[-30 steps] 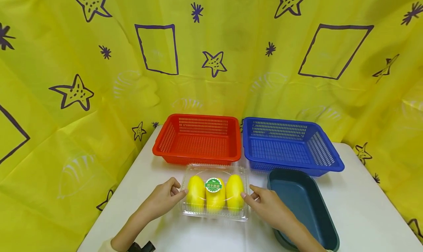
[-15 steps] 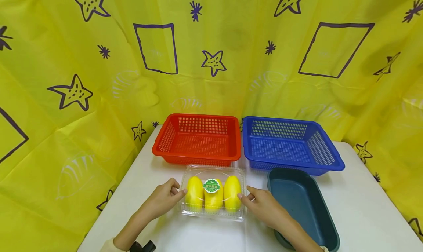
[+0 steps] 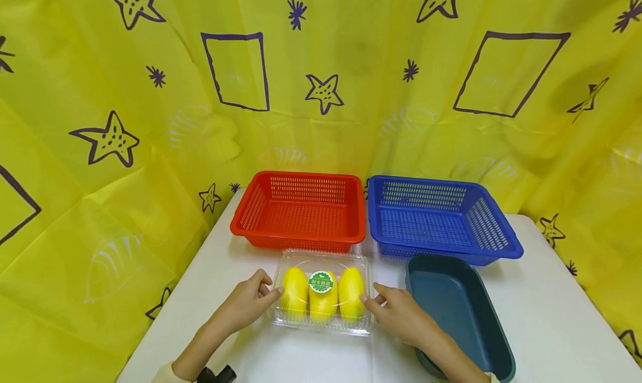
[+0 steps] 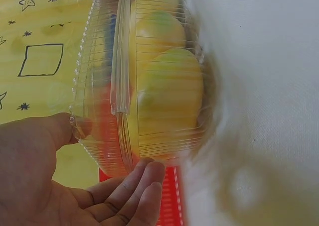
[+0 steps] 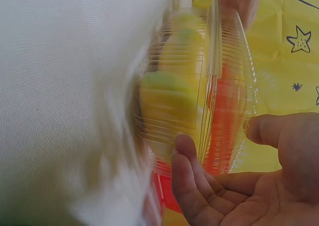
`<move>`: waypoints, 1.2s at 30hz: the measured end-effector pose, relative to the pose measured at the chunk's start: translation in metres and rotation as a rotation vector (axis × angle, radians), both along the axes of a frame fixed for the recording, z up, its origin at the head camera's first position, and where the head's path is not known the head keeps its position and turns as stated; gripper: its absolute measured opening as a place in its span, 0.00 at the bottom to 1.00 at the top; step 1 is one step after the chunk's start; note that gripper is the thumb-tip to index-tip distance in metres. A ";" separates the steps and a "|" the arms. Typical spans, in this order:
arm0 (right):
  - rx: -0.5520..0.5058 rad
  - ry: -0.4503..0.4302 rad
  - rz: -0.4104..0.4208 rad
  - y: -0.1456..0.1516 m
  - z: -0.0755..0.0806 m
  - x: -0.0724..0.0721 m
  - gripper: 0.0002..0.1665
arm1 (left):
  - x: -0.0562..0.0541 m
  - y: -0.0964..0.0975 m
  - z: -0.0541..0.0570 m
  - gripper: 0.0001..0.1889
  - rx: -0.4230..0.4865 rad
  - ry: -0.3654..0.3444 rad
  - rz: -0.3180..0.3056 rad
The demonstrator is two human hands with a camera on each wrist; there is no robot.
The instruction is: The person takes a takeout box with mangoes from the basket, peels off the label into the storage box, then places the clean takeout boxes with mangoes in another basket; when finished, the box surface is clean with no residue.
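A clear plastic clamshell container [image 3: 321, 328] sits on the white table, its lid down. Three yellow mangoes [image 3: 351, 294] lie side by side inside, and a round green-and-white sticker [image 3: 321, 282] is on the lid. My left hand [image 3: 248, 299] holds the container's left side. In the left wrist view its thumb [image 4: 62, 129] is at the lid's edge and the fingers [image 4: 142, 186] reach the seam and lower side. On the right side my right hand [image 3: 401, 310] grips likewise; the right wrist view shows its thumb [image 5: 266, 129] on the lid edge.
Behind the container stands a red plastic basket [image 3: 301, 241], and right of that a blue basket [image 3: 426, 251]. A dark teal tub [image 3: 456, 310] lies close by, partly behind my right forearm. A black object [image 3: 217, 375] shows at my left wrist. Yellow patterned cloth [image 3: 321, 137] hangs around the table.
The container and my right hand have shifted slightly left since the first frame. My left hand has stayed nearly still, and the last half second shows almost no movement.
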State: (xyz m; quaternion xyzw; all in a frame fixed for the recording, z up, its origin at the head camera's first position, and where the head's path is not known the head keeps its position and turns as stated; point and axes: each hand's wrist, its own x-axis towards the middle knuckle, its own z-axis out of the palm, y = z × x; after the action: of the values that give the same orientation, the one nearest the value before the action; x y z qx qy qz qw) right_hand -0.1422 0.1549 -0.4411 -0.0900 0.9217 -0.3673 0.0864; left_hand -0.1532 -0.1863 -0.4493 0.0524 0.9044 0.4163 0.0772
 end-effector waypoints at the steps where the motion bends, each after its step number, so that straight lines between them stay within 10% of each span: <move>1: 0.000 0.002 0.001 0.000 0.000 0.000 0.39 | 0.000 0.000 0.000 0.20 -0.001 0.002 -0.001; 21: 0.131 0.129 -0.041 0.000 0.012 -0.004 0.36 | 0.001 0.005 0.006 0.31 -0.125 0.171 -0.005; 36: 0.148 0.201 -0.009 -0.022 0.026 -0.018 0.30 | -0.008 0.029 0.012 0.34 -0.163 0.254 -0.179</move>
State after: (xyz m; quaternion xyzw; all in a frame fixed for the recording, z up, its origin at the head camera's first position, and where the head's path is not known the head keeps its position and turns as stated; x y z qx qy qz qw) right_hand -0.1599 0.1333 -0.4146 -0.1157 0.9507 -0.2876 -0.0014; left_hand -0.1614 -0.1578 -0.4372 0.1786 0.9293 0.3232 0.0030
